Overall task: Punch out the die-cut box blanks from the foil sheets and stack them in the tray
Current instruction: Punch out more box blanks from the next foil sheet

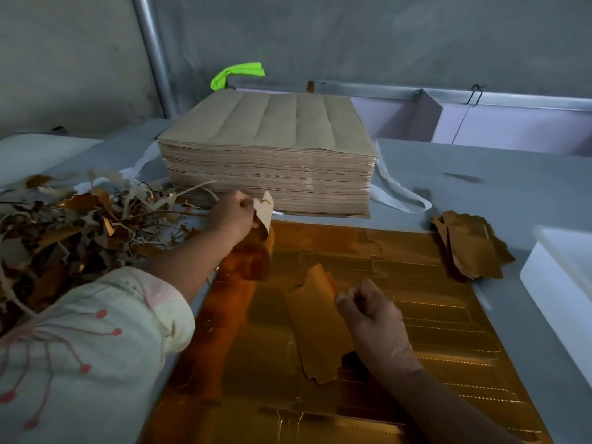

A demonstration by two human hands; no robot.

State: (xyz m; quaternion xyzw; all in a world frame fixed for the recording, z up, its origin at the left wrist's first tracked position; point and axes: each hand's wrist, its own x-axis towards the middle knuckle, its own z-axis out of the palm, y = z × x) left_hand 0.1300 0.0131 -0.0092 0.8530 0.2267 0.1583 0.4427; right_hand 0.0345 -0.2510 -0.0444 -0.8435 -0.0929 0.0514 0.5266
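Observation:
A gold foil sheet [416,283] with die-cut outlines lies flat on the grey table in front of me. My right hand [374,318] pinches the upper edge of a gold box blank [315,328] that is lifted off the sheet. My left hand [235,213] grips a small scrap [264,208], brown side out, at the sheet's far left corner. A small pile of punched gold blanks [471,248] lies at the sheet's right. The white tray [563,283] stands at the right edge.
A tall stack of brown-backed sheets [269,155] sits behind the foil sheet. A heap of waste strips [64,225] covers the table at the left. Lavender boxes [480,126] and a metal rail line the back wall.

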